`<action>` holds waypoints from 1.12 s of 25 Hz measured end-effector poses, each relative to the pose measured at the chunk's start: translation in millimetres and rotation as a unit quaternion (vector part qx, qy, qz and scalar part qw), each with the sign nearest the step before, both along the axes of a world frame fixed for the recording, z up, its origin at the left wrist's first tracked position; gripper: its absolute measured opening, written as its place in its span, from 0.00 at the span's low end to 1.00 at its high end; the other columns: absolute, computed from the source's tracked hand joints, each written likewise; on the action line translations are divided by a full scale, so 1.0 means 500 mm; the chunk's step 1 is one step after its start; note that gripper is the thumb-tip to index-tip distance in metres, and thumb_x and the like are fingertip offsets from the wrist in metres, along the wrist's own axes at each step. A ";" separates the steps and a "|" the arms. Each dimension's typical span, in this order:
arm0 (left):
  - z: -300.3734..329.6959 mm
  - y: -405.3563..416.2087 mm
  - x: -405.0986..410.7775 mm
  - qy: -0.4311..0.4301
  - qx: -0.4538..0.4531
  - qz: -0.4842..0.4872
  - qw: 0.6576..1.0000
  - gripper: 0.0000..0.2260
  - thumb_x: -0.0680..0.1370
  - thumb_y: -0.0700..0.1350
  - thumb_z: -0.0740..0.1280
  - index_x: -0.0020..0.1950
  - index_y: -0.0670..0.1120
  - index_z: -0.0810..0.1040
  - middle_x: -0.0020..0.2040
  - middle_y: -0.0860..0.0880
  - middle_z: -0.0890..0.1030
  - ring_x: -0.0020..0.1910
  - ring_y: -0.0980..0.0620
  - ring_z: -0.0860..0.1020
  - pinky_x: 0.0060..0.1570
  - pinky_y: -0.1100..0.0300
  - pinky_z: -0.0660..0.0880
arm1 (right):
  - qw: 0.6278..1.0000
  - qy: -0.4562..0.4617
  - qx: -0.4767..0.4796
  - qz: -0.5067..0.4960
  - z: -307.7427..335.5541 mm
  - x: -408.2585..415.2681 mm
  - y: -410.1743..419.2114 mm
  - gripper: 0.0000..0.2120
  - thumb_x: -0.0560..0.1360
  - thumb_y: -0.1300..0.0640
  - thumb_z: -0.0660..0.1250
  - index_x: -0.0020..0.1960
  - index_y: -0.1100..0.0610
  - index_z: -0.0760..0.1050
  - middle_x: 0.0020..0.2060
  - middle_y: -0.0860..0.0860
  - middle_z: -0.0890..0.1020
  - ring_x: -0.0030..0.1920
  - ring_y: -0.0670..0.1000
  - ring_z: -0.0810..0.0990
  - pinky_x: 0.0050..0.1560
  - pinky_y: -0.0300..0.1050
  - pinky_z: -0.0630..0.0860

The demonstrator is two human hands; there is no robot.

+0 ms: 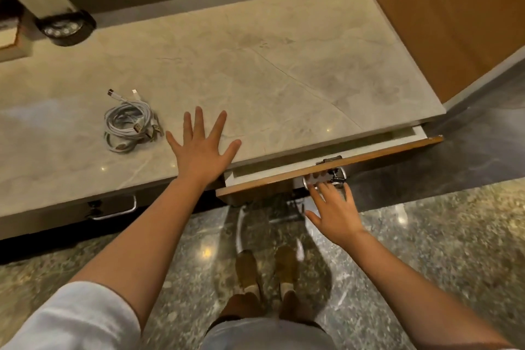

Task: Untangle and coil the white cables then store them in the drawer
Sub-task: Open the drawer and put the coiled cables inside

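Note:
A bundle of white cables [130,122] lies loosely coiled on the marble counter [284,65], with several USB plugs sticking out. My left hand [201,148] rests flat on the counter just right of the cables, fingers spread, holding nothing. The wooden drawer [326,170] under the counter's right part is pulled out a little, showing a narrow strip of its white inside. My right hand [332,210] is at the drawer's metal handle [324,176], fingertips hooked on it, thumb held apart.
A second drawer with a metal handle [113,210] sits shut under the counter at left. A lamp base [66,27] stands at the back left. A wooden side panel [454,23] closes the right end. My feet [267,270] stand on polished stone floor.

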State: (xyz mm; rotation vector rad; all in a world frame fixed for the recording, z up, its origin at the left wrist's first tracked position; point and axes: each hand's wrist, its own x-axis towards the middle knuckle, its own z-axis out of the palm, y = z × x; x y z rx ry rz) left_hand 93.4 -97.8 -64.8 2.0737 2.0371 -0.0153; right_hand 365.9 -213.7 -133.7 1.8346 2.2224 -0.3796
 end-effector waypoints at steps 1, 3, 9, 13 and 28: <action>-0.001 0.000 -0.001 -0.003 0.003 0.002 1.000 0.30 0.75 0.70 0.47 0.74 0.65 0.45 0.78 0.47 0.41 0.76 0.45 0.38 0.67 0.33 0.38 | 1.000 -0.001 -0.007 0.002 -0.001 0.007 -0.010 0.30 0.78 0.40 0.52 0.75 0.54 0.55 0.71 0.52 0.65 0.73 0.53 0.60 0.72 0.61 0.49; -0.006 0.000 -0.002 -0.001 0.010 -0.001 1.000 0.30 0.75 0.70 0.47 0.74 0.64 0.45 0.78 0.47 0.42 0.76 0.45 0.39 0.67 0.33 0.39 | 1.000 -0.006 -0.018 -0.001 0.001 0.013 -0.034 0.29 0.78 0.40 0.49 0.74 0.54 0.59 0.71 0.53 0.65 0.73 0.53 0.60 0.72 0.61 0.50; -0.010 0.003 -0.004 0.009 0.012 -0.004 1.000 0.30 0.74 0.70 0.46 0.74 0.64 0.45 0.78 0.47 0.43 0.76 0.44 0.40 0.67 0.32 0.39 | 0.999 -0.015 -0.025 -0.028 0.009 0.014 -0.131 0.30 0.73 0.40 0.48 0.61 0.56 0.77 0.54 0.54 0.82 0.58 0.55 0.79 0.59 0.60 0.72; -0.013 0.001 0.001 0.012 0.019 -0.002 1.000 0.30 0.75 0.69 0.46 0.75 0.63 0.46 0.78 0.47 0.43 0.76 0.44 0.41 0.68 0.32 0.40 | 1.000 -0.006 0.004 -0.002 0.008 0.042 -0.190 0.28 0.72 0.41 0.49 0.59 0.54 0.78 0.51 0.52 0.83 0.54 0.53 0.81 0.58 0.57 0.73; -0.014 -0.001 0.000 0.028 0.018 0.001 0.999 0.30 0.74 0.70 0.45 0.75 0.63 0.46 0.78 0.47 0.44 0.76 0.44 0.41 0.67 0.32 0.41 | 1.000 -0.005 -0.007 0.009 0.022 0.052 -0.277 0.26 0.73 0.43 0.50 0.59 0.54 0.78 0.48 0.55 0.83 0.50 0.55 0.82 0.52 0.53 0.78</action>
